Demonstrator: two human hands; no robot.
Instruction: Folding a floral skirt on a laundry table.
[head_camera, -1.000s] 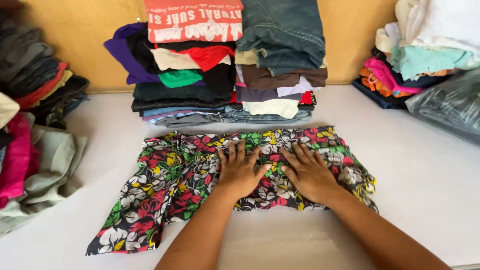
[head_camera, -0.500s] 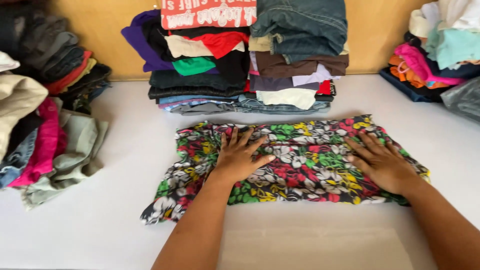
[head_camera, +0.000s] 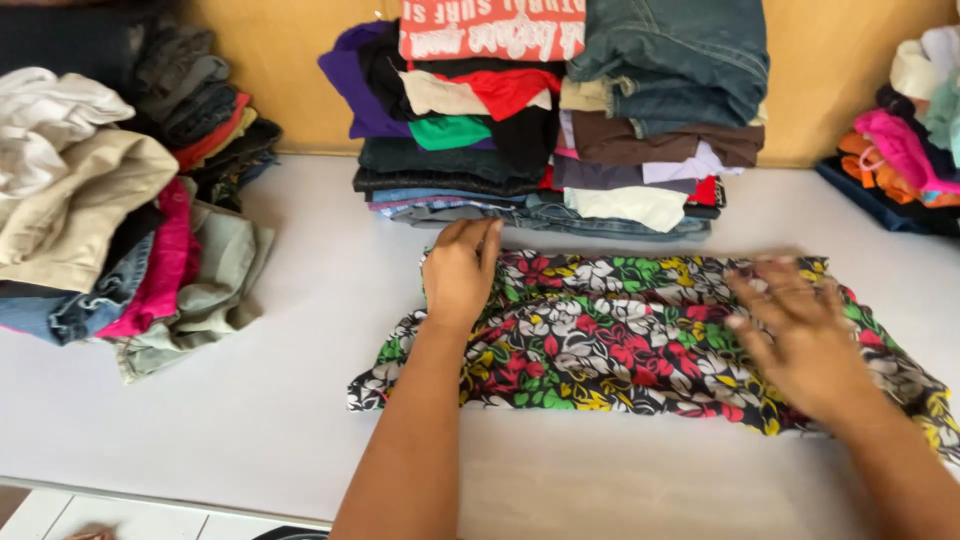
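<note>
A flower-print garment (head_camera: 620, 335) in black, red, green, yellow and white lies spread flat on the white table (head_camera: 250, 420). My left hand (head_camera: 460, 272) rests palm down on its upper left corner, fingers together and pointing away from me. Over the garment's right part, my right hand (head_camera: 800, 335) lies flat with fingers spread; it is blurred. Neither hand grips the cloth.
A tall stack of folded clothes (head_camera: 550, 120) stands just behind the garment against a yellow wall. A loose heap of clothes (head_camera: 110, 220) fills the left side. More folded clothes (head_camera: 905, 150) sit at the far right. The table's front edge runs along the bottom left.
Both hands have slid apart across the garment, the left toward its upper left corner, the right toward its right end. The cloth lies flatter and more stretched out.
</note>
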